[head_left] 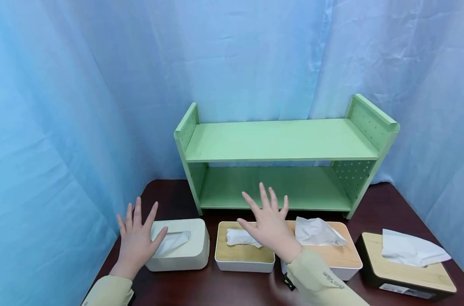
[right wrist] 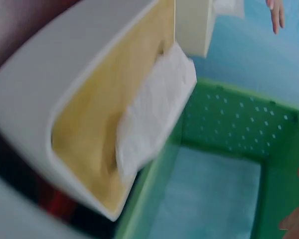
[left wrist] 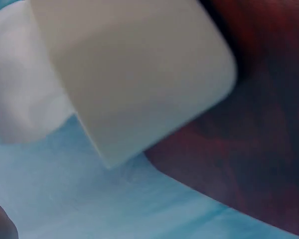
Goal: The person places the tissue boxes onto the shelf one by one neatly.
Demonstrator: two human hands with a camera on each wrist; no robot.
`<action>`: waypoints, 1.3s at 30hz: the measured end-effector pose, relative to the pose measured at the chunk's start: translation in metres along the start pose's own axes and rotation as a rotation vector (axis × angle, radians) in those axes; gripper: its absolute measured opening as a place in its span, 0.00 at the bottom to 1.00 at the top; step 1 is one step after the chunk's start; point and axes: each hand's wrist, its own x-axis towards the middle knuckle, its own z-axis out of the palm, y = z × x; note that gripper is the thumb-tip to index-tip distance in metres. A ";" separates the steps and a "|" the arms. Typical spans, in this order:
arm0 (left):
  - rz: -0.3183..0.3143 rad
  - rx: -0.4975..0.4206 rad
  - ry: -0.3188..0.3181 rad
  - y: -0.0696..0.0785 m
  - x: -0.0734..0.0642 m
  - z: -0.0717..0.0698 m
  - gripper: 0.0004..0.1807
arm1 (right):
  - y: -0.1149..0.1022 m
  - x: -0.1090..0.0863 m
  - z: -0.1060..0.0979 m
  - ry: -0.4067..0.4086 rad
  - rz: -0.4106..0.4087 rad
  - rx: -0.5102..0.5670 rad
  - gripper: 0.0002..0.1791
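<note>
Sleeves: pale yellow; right sleeve (head_left: 320,276) reaches in from lower right, left sleeve (head_left: 111,291) from lower left. Left hand (head_left: 134,244): spread wide, holding nothing; in head view thumb overlaps white box (head_left: 178,262), while the left wrist view shows a fingertip apart from it. Right hand (head_left: 271,227): fingers splayed, grasping nothing, in front of the gap between small box (head_left: 245,257) and wide box (head_left: 344,255); the forearm hides part of the latter. Boxes: row on dark table (head_left: 232,293), left to right white, small, wide, then dark box (head_left: 411,276), set askew at far right. Tissue (head_left: 411,248) protrudes from each top. Beyond the row: green shelf (head_left: 281,140), two boards, dotted side panels. Farthest: blue curtain (head_left: 254,55).
</note>
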 end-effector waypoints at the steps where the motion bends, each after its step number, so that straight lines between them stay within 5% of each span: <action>1: -0.007 -0.003 -0.002 -0.002 -0.002 0.001 0.40 | -0.003 0.000 0.005 0.000 -0.008 0.008 0.38; 15: -0.086 -0.048 -0.053 -0.030 -0.040 0.020 0.37 | -0.040 -0.006 0.065 -0.128 -0.086 0.100 0.38; 21: -0.094 -0.046 -0.073 -0.034 -0.048 0.027 0.36 | -0.057 -0.007 0.084 -0.211 -0.137 0.053 0.39; 28: -0.171 -0.099 -0.196 -0.037 -0.053 0.031 0.39 | -0.075 -0.008 0.107 -0.281 -0.133 0.017 0.39; 39: -0.279 -0.268 -0.356 -0.041 -0.051 0.035 0.42 | -0.086 -0.006 0.125 -0.280 -0.126 -0.004 0.41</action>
